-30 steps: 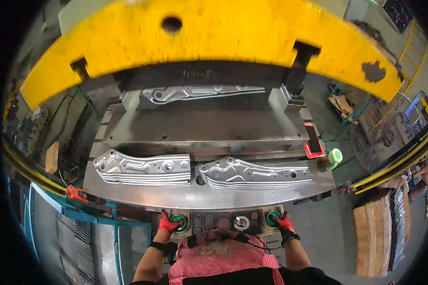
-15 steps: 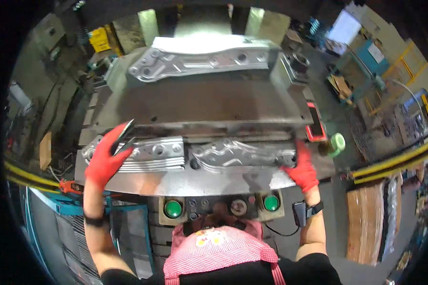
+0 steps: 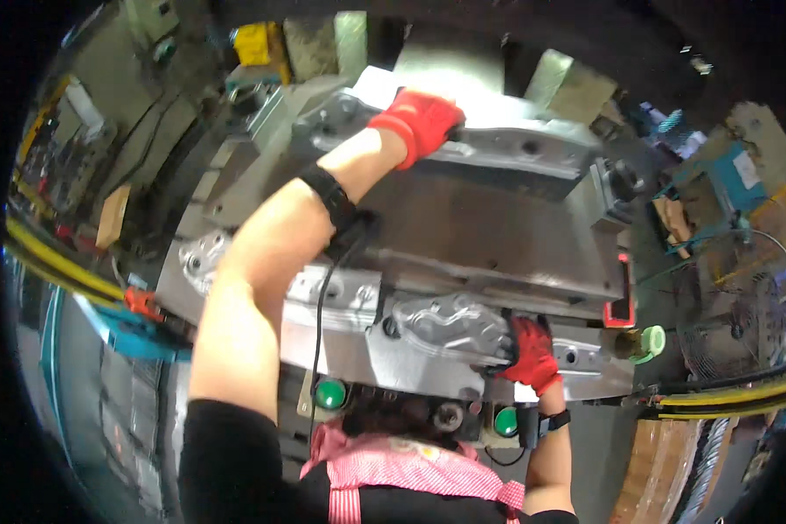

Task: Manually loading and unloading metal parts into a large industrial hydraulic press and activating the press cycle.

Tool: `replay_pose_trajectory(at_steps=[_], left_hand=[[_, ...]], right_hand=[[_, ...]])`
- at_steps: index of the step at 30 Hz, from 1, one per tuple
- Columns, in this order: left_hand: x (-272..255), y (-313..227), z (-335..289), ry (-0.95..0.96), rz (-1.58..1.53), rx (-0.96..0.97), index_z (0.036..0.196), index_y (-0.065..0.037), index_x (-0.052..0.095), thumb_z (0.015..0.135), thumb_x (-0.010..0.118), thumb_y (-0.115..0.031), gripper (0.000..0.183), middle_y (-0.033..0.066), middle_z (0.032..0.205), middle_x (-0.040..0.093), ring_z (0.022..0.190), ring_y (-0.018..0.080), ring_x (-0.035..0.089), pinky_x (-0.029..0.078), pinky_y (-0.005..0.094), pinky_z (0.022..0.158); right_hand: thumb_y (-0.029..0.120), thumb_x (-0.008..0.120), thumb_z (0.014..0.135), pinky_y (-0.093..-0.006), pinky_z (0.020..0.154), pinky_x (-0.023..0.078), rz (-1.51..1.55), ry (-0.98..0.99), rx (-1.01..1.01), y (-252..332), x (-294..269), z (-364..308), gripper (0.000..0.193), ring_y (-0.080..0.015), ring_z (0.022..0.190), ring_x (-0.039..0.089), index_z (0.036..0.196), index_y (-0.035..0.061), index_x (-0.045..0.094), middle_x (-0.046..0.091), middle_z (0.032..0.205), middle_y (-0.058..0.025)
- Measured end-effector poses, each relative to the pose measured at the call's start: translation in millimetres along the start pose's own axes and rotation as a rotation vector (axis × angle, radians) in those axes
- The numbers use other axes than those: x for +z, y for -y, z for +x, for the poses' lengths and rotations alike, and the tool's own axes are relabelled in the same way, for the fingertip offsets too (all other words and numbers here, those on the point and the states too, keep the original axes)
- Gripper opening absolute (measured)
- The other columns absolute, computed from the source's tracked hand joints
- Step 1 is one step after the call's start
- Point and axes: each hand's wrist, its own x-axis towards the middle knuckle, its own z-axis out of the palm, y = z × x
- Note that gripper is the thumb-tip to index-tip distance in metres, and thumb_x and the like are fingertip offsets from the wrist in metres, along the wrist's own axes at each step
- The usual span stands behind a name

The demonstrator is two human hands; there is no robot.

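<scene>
Reaching far across the press bed, the left hand (image 3: 421, 118) in a red glove is closing its fingers on the far stamped metal panel (image 3: 515, 144) at the die's far edge. The right hand (image 3: 531, 351) is gripping a second stamped panel (image 3: 450, 325) at the near edge — a third panel (image 3: 210, 258) is lying to its left. Two green buttons (image 3: 330, 395) are sitting below the near edge.

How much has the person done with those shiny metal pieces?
Partway. The right hand grips one front part, lifted off the die. The left hand reaches to the back part. The other front part is yet to be picked up.
</scene>
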Motion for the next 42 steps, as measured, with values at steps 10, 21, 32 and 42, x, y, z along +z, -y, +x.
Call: replay_pose_trajectory(at_steps=[10, 21, 32, 42], left_hand=[[-71.9, 48.9, -240.5, 0.217, -0.118, 0.033, 0.104, -0.014, 0.061, 0.063, 0.065, -0.005, 0.042, 0.0045, 0.100, 0.060, 0.095, 0.0272, 0.054, 0.042, 0.0382, 0.083], [33.9, 51.6, -299.4, 0.479, -0.168, -0.167, 0.130, -0.009, 0.043, 0.074, 0.062, -0.014, 0.060, 0.0132, 0.125, 0.050, 0.117, 0.0294, 0.045, 0.032, 0.0391, 0.101], [-1.0, 8.1, -342.1, -0.092, -0.279, -0.415, 0.128, -0.006, 0.044, 0.073, 0.064, -0.021, 0.060, 0.0172, 0.130, 0.043, 0.122, 0.0359, 0.037, 0.023, 0.0474, 0.107], [7.3, -18.0, -359.6, -0.113, -0.330, -0.533, 0.121, -0.005, 0.051, 0.073, 0.063, -0.018, 0.051, 0.0172, 0.125, 0.047, 0.120, 0.0364, 0.039, 0.025, 0.0487, 0.106]], right_hand=[[0.050, 0.082, 0.043, -0.0468, 0.111, 0.015, -0.075, 0.100, 0.070, 2.1, -4.1, -0.2, 0.118, -0.0327, 0.125, 0.035, 0.135, -0.0001, 0.029, 0.039, 0.131, -0.0193], [0.044, 0.082, 0.047, -0.0447, 0.109, 0.021, 0.075, 0.226, 0.127, -19.9, -7.2, 6.3, 0.118, -0.0374, 0.130, 0.028, 0.141, 0.0080, 0.021, 0.032, 0.139, -0.0218], [0.027, 0.082, 0.045, -0.0510, 0.102, 0.026, -0.285, -0.529, 0.039, 75.3, -130.0, 54.1, 0.099, -0.0355, 0.119, 0.037, 0.133, 0.0117, 0.039, 0.041, 0.129, -0.0139], [0.021, 0.073, 0.061, -0.0460, 0.105, 0.026, -0.703, -0.881, -0.202, 119.2, -111.7, 295.4, 0.091, -0.0266, 0.112, 0.042, 0.139, 0.0188, 0.027, 0.042, 0.120, -0.0087]])
